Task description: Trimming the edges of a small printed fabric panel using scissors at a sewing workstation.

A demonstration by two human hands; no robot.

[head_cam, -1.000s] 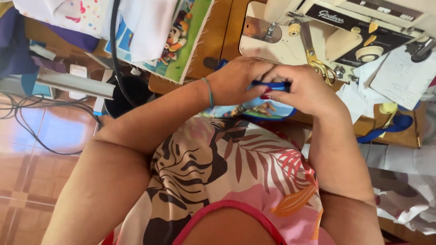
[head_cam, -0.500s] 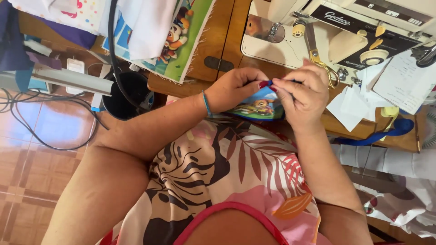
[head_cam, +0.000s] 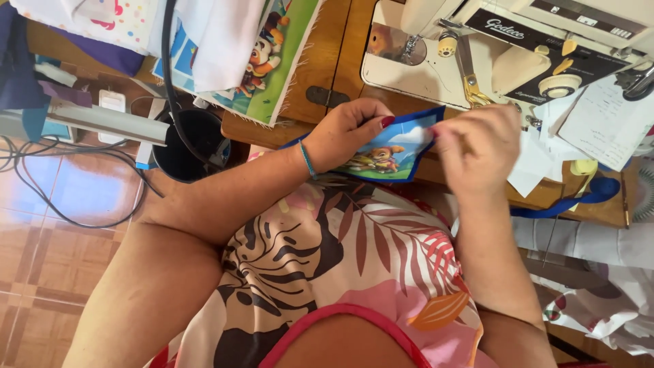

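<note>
Hands hold cartoon-print fabric piece (head_cam: 392, 151) with blue border, up in front of chest. Left hand (head_cam: 347, 133) pinches its left edge, thumb on top. Right hand (head_cam: 477, 146) blurred at right edge; fingers closed on cloth, exact grip unclear. Beyond grip: wooden sewing table (head_cam: 327, 61), cream sewing machine (head_cam: 490, 51), gold scissors (head_cam: 472, 85) on its bed. Right of grip: paper slips (head_cam: 599, 123), blue ribbon (head_cam: 579, 197). Left of grip: printed fabric (head_cam: 266, 54) draped over table edge, black bin (head_cam: 191, 146), cables (head_cam: 41, 177) on glossy tiled floor (head_cam: 41, 259).
</note>
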